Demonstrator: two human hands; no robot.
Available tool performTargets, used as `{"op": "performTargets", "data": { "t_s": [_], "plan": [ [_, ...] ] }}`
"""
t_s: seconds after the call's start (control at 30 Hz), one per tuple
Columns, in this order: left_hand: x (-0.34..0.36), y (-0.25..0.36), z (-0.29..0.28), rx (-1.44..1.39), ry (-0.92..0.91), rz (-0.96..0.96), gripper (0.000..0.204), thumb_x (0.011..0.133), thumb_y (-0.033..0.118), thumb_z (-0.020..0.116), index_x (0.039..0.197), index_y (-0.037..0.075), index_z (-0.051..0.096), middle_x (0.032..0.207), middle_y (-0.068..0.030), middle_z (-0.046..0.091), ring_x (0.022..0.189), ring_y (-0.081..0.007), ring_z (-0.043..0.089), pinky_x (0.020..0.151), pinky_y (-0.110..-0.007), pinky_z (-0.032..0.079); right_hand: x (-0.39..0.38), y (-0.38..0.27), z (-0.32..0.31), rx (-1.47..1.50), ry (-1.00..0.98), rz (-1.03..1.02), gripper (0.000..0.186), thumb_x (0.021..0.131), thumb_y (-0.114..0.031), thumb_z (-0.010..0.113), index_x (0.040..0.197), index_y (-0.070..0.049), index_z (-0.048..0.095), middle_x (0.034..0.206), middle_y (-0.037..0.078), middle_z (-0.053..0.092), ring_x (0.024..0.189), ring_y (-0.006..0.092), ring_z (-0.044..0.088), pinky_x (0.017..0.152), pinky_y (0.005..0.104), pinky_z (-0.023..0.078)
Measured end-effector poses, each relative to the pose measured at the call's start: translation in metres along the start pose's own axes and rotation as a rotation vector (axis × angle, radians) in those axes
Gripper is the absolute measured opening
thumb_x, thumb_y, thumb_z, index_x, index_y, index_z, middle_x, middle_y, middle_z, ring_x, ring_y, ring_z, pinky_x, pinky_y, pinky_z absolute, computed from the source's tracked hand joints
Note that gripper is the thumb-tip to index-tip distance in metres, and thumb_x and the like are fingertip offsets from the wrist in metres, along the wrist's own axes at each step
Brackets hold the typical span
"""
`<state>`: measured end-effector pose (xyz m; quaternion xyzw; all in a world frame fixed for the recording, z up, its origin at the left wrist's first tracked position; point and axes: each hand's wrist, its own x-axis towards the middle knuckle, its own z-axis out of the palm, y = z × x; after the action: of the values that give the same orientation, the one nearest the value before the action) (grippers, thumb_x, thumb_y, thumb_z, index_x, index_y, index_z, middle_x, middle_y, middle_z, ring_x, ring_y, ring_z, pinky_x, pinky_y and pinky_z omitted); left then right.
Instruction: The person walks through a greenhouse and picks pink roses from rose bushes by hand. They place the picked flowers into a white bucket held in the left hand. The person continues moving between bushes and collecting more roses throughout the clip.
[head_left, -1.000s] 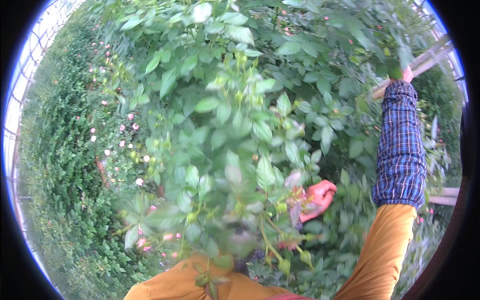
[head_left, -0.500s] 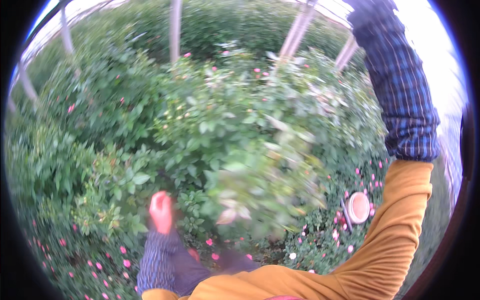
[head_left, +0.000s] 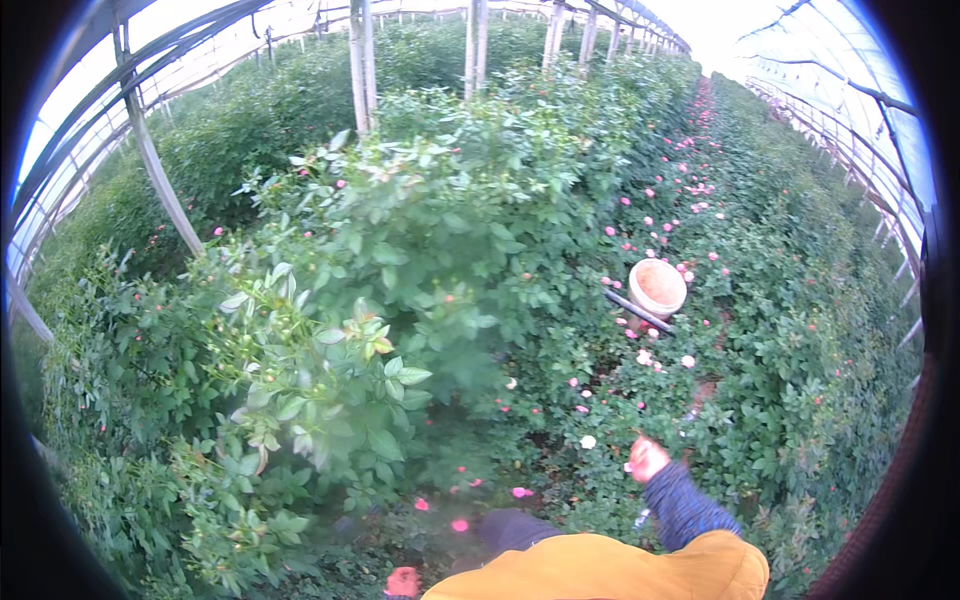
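Note:
My right hand [head_left: 648, 459] is low in front of me at the right, over the leafy ground between the rose rows. Its fingers are curled in; a small pale pink bit shows at them, too small to name. My left hand [head_left: 403, 581] hangs at the bottom edge, beside my dark trouser leg, and its fingers are too blurred to read. Tall rose bushes [head_left: 400, 260] with a few pink buds rise on the left. A white bloom [head_left: 587, 442] and pink blooms [head_left: 460, 525] lie low near my hands.
A pale round bucket [head_left: 658, 288] stands in the row ahead, with a dark bar [head_left: 638, 312] along its near side. Fallen pink blooms line the strip beyond it. Upright posts [head_left: 360, 70] stand among the left bushes; a bare pole [head_left: 160, 180] leans farther left, under a plastic-covered frame.
My right arm has come down from high at the upper right to waist height. My left hand has dropped toward the bottom edge. The view has swung right, along the row.

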<state>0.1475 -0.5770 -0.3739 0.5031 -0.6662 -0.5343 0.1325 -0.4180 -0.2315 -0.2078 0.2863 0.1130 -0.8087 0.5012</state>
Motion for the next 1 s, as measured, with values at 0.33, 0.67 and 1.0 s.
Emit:
{"op": "performTargets", "data": {
  "t_s": [0.33,0.67,1.0],
  "plan": [
    [-0.046,0.053,0.030,0.114,-0.130,-0.104,0.015,0.081,0.012,0.065,0.083,-0.002,0.063,0.068,-0.0118,0.065,0.059,-0.0161,0.062,0.056,-0.032,0.053,-0.053,0.064,-0.018,-0.402,0.197,-0.197,0.019,0.087,0.001,0.051,0.105,0.004,0.051,0.100,0.019,0.057,0.097,0.0333,0.059,0.086,0.0412,0.052],
    [0.087,0.159,0.255,-0.056,-0.136,-0.252,0.018,0.081,0.016,0.060,0.075,0.000,0.064,0.063,-0.0146,0.064,0.061,-0.0201,0.064,0.057,-0.037,0.053,-0.059,-0.114,0.009,-0.394,0.362,-0.203,0.016,0.088,-0.018,0.052,0.089,-0.002,0.054,0.076,0.011,0.060,0.061,0.0195,0.059,0.052,0.0331,0.051],
    [0.135,0.411,0.441,-0.023,-0.461,-0.097,0.011,0.087,0.010,0.055,0.096,0.004,0.059,0.079,-0.0057,0.064,0.063,-0.0122,0.059,0.049,-0.027,0.046,-0.117,-0.252,0.038,-0.284,0.331,-0.640,0.021,0.083,-0.005,0.054,0.103,-0.008,0.051,0.085,0.012,0.061,0.075,0.0225,0.062,0.061,0.0356,0.053]
  ]
}}
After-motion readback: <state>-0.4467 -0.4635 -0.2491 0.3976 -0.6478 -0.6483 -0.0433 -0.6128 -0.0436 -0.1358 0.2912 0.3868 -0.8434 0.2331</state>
